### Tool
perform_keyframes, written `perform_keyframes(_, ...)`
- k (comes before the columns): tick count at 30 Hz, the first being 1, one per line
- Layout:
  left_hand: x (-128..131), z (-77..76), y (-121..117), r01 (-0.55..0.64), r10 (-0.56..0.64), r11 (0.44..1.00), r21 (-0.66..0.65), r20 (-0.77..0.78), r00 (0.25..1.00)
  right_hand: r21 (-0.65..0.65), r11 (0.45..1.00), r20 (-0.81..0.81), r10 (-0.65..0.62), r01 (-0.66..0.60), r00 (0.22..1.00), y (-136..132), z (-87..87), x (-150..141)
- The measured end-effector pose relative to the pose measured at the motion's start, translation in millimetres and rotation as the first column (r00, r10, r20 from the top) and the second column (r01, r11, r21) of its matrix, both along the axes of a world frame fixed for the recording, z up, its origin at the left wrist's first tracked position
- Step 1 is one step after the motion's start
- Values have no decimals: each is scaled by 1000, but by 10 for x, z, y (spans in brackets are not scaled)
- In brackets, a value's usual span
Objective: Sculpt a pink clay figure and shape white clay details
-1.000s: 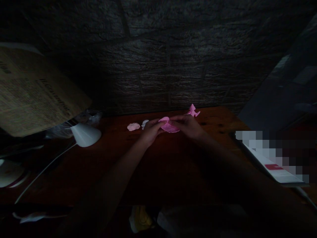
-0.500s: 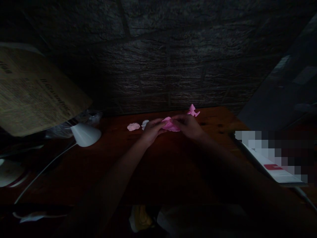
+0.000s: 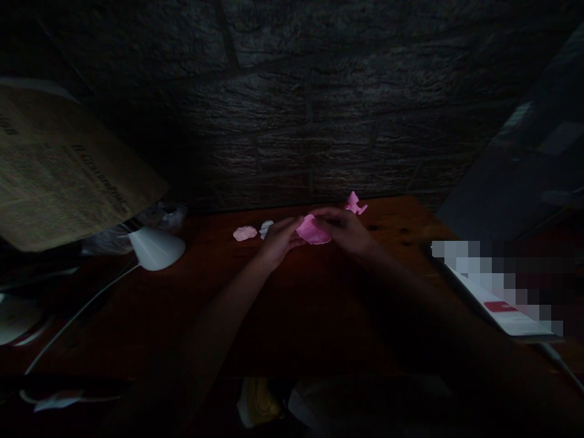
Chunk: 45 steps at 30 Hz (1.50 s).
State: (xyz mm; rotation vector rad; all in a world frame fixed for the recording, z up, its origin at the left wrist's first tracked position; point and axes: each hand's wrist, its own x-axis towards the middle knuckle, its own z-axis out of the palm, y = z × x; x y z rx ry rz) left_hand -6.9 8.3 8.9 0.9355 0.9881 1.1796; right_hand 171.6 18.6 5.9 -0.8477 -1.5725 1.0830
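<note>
Between my two hands is a thin, flat pink piece [image 3: 314, 230] with a rounded lower edge; whether it is clay or paper I cannot tell. My left hand [image 3: 280, 240] grips its left side, thumb on top and fingers underneath. On the other side, my right hand [image 3: 347, 230] is closed on the upper right edge. A pale pink lump [image 3: 245, 233] lies to the left on the table, beside a small white piece [image 3: 266, 229] partly hidden by my left hand. Behind my right hand is a jagged pink scrap [image 3: 354, 203].
The dark wooden table [image 3: 292, 322] meets a brick-patterned wall [image 3: 292, 121]. At left, a white cone-shaped thing [image 3: 159, 248] with a cable stands under a printed brown paper bag [image 3: 68, 164]. A white device [image 3: 506, 316], partly pixelated, lies at right. The scene is very dim.
The pink piece now shows more of its face, smoother and tilted toward me. My fingers have shifted slightly along its edges; both hands still hold it.
</note>
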Motion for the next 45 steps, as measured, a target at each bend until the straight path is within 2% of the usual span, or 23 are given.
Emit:
perform_keyframes(10,21,45,-17,-6,5,999,-47,-6,1000,2,1000,14,21,-21,1000,17,8,33)
perform_keyframes(16,10,16,-24,24,-22,1000,18,-99,995,14,1000,-5,5,-5,1000,36,-22,25)
perform_keyframes(26,20,83,-15,46,-43,997,-55,63,997,-92,991,-34,-96,93,995,90,-14,74)
perform_keyframes(30,28,96,-33,42,-38,997,-64,63,997,-95,990,-24,-103,101,994,78,19,73)
perform_keyframes(37,-13,60,11,-42,46,998,-36,106,993,-175,974,-86,-164,147,983,-6,124,6)
perform_keyframes(41,-40,68,31,-122,133,990,-69,182,974,-202,979,-107,-55,33,993,-60,138,-11)
perform_keyframes(45,-34,87,24,-162,177,983,-83,228,957,-112,989,-94,83,-94,992,-81,108,-7)
